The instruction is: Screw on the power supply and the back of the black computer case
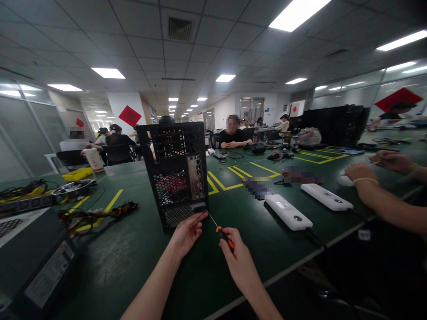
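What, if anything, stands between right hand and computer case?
Only the screwdriver in the right hand, its tip near the lower right corner of the case, beside the left hand; nothing else visible intervenes.

Just ahead of the right hand [239, 258], the black computer case [176, 178] stands upright, its rear (mostly perforated metal) facing the person. Within that hand's grip, the orange-and-black screwdriver [219, 230] slants, thin shaft toward the case's lower right corner.

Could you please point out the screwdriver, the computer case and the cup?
Screwdriver [222, 235]: head view, on the handle.
Computer case [173, 166]: head view, on the back panel.
Cup [94, 161]: head view, on its side.
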The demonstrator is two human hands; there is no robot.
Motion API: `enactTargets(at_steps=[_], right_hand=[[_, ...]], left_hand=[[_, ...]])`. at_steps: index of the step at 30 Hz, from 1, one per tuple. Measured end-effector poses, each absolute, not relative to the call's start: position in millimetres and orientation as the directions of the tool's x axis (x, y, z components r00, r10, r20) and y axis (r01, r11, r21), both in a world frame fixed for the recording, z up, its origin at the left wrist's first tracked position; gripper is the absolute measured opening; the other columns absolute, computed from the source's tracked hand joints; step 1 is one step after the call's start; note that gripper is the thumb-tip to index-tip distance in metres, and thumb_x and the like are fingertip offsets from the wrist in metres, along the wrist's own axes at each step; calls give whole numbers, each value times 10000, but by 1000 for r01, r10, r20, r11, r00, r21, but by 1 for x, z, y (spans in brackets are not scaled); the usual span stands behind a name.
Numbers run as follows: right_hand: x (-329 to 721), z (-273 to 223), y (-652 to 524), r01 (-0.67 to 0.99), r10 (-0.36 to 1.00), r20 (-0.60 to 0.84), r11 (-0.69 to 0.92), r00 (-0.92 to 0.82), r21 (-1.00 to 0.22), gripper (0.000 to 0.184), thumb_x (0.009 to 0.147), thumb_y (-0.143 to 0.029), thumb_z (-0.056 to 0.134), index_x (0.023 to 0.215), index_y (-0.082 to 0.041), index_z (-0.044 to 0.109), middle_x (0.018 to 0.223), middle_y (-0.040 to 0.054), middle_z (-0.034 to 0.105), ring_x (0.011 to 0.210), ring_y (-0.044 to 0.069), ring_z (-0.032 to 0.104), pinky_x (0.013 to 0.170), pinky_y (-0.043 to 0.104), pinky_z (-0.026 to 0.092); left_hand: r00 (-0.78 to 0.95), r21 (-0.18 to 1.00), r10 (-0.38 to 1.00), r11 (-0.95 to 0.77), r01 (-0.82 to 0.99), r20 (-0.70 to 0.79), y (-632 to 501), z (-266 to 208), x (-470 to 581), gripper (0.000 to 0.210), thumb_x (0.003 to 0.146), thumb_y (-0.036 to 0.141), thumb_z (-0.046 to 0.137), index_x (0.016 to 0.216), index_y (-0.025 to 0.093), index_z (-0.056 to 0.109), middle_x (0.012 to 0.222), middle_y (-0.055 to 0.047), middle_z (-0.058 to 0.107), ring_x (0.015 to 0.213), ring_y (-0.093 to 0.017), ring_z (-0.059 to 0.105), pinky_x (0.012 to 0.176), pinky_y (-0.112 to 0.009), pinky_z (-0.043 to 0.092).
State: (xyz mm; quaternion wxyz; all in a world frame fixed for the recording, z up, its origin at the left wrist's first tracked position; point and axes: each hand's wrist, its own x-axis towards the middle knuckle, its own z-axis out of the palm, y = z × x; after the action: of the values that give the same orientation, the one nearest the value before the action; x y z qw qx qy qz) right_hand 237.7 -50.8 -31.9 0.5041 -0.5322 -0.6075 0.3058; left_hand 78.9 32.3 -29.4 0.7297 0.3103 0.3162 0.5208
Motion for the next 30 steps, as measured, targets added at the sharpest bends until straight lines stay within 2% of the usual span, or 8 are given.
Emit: enactTargets(at_steps=[10,25,30], right_hand=[[236,-33,-49,377,955,290,248,59,-892,217,823,-297,380,1004,-188,428,919,54,570,852,173,565,739,299,410],[235,-31,-48,392,945,323,281,44,-876,212,815,-287,394,1001,-201,446,848,31,572,782,169,568,685,294,423],[234,-31,-48,389,942,328,278,69,-878,211,805,-276,405,994,-198,460,911,46,572,837,172,567,716,292,427]], left_hand=[[267,793,956,256,-553,-123,28,-26,81,247,733,136,551,971,98,603,1208,-147,503,586,-31,500,488,-142,415],[256,796,958,255,-548,-130,30,-28,81,264,732,135,555,991,101,598,1189,-142,520,600,-37,522,507,-153,426],[252,805,959,249,-538,-129,29,-28,81,266,729,149,564,990,113,603,1200,-138,514,604,-42,521,507,-156,430]])
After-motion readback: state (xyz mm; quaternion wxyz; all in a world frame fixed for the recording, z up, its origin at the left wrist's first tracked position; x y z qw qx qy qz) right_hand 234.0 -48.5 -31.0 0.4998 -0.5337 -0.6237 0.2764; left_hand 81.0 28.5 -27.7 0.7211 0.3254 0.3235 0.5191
